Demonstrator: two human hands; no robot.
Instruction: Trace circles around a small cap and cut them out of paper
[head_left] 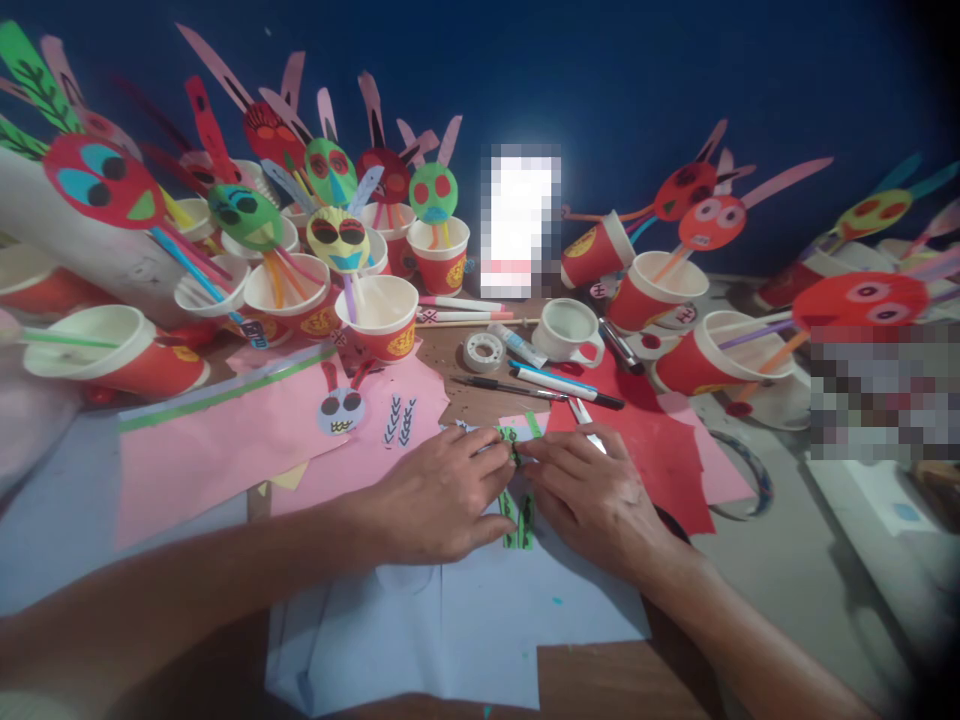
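Small green paper strips with black markings (pixel 526 522) lie on the pale blue paper (pixel 480 610) between my hands. My left hand (pixel 450 490) rests palm down from the left, its fingertips at the upper green strips and its thumb at a lower one. From the right, my right hand (pixel 589 490) reaches the same strips, with its fingertips touching them and its fingers pressed together. The undersides of both hands are hidden. Left of my hands, a small blue paper face with red ears (pixel 341 411) and two dark leaf-patterned strips (pixel 399 422) lie on pink paper (pixel 300 460).
Red-and-white paper cups (pixel 390 330) holding paper faces on sticks stand along the back. A white mug (pixel 568 332), tape roll (pixel 484 352), pens (pixel 566 388) and scissors (pixel 589 425) lie beyond my hands. Red paper (pixel 667 450) is at the right.
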